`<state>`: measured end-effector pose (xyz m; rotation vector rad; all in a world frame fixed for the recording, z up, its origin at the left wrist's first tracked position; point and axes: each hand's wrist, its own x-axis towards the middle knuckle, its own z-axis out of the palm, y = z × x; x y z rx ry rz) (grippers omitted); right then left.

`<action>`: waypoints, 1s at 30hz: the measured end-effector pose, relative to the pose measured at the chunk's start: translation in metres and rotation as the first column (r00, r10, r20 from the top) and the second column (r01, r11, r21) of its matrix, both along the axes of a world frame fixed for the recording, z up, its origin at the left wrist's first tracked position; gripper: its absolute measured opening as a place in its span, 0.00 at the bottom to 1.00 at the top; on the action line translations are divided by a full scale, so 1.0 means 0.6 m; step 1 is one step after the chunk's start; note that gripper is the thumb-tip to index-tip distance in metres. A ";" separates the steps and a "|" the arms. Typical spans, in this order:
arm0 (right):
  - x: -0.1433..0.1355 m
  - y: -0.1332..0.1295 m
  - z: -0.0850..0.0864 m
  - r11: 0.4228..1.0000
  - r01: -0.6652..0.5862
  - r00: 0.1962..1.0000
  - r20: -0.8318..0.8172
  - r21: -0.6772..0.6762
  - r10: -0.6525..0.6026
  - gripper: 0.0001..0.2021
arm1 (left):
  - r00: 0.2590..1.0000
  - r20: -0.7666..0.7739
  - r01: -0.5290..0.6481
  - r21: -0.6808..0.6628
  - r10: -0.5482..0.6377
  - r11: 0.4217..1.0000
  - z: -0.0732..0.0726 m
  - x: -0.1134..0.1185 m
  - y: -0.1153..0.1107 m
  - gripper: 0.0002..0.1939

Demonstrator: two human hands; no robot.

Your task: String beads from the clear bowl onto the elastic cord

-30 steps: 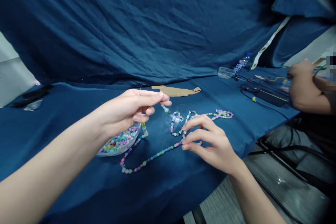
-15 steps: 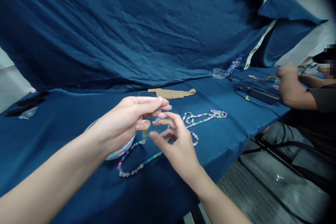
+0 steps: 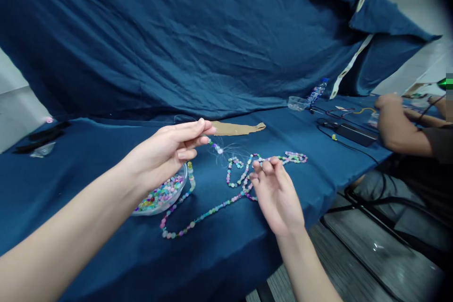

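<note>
My left hand (image 3: pixel 177 145) is closed in a pinch above the bead bowl, thumb against fingers. A short strand of beads (image 3: pixel 216 147) hangs from its fingertips, with fine clear thread ends fanning out at its tip. A thin loop of clear thread (image 3: pixel 184 118) shows behind the hand. My right hand (image 3: pixel 278 193) is palm up, its fingers loosely bent and nothing visible in them. It hovers over the long string of beads (image 3: pixel 221 206), which winds across the cloth. Multicoloured beads fill the clear bowl (image 3: pixel 185 181), partly hidden by my left forearm.
A torn strip of brown cardboard (image 3: pixel 237 129) lies behind my hands on the blue cloth. Farther right are a clear tub (image 3: pixel 297 103), a water bottle (image 3: pixel 318 91), a black box (image 3: pixel 356 134) with cables, and another person's arm (image 3: pixel 398 127). A black item (image 3: pixel 40 138) lies far left.
My right hand has moved away from my left, to the right and down, and turned palm up. My left hand has shifted slightly left, and the short bead strand now shows at its fingertips.
</note>
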<state>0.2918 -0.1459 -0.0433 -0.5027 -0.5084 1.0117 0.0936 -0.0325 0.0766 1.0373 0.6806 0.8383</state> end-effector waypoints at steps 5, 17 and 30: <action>0.079 -0.065 -0.010 0.966 -0.217 0.874 0.413 -0.143 0.257 0.09 | 0.999 0.042 -0.024 -0.027 0.025 0.999 0.009 -0.004 0.001 0.07; 0.040 -0.020 0.065 0.994 -0.020 0.631 0.770 -0.110 0.098 0.11 | 0.966 -0.102 0.246 0.059 -0.239 0.968 0.030 -0.002 -0.049 0.05; -0.051 0.006 0.037 0.981 0.107 0.837 0.548 -0.165 0.000 0.13 | 0.986 -0.033 0.166 0.019 -0.166 0.986 0.022 -0.019 -0.024 0.06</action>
